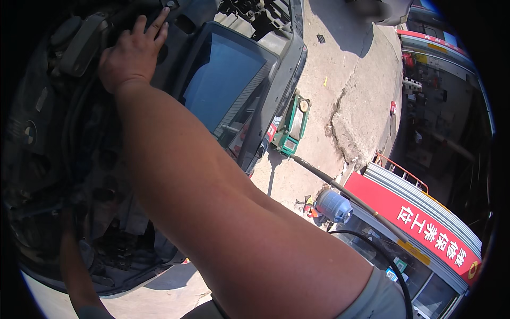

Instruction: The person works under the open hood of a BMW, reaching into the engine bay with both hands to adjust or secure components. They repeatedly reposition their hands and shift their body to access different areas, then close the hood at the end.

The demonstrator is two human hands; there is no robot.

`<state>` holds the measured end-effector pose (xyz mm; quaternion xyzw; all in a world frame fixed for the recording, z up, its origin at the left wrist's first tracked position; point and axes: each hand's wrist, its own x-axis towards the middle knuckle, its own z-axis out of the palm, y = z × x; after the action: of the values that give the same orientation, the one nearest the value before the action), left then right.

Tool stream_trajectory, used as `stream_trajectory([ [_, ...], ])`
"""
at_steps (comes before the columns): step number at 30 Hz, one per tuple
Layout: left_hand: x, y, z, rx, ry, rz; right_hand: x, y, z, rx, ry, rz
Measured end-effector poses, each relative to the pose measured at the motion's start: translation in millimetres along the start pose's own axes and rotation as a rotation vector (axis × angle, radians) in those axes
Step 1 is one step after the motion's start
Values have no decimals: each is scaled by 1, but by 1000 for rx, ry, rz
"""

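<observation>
My right arm stretches from the lower right across the engine bay of a car. My right hand [133, 57] is over dark parts at the far left, its index finger held out straight at a small bolt head [170, 4] on a black bracket and the others partly bent. Nothing shows in its grasp. My left forearm [77, 266] comes up at the lower left and runs into deep shadow among the engine parts; the fingers of my left hand are hidden there. A dark engine cover [37, 111] with a round emblem lies beside both arms.
A framed glass panel [226, 80] reflects blue sky beside my right arm. On the cracked concrete [350, 106] stands a green floor jack [292, 127] with a long handle [340, 186]. Past it are a blue water jug [333, 206], a black hose [380, 247] and a red sign [390, 196].
</observation>
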<state>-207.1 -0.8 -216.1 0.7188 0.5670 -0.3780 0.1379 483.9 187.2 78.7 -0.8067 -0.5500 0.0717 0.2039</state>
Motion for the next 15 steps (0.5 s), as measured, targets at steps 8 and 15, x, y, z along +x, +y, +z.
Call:
stream_trajectory([
  [8, -3, 2, 0, 7, -29, -18, 0, 0, -1, 2, -3, -6],
  [15, -2, 2, 0, 1, -35, -31, 1, -1, -3, -27, -17, -1],
])
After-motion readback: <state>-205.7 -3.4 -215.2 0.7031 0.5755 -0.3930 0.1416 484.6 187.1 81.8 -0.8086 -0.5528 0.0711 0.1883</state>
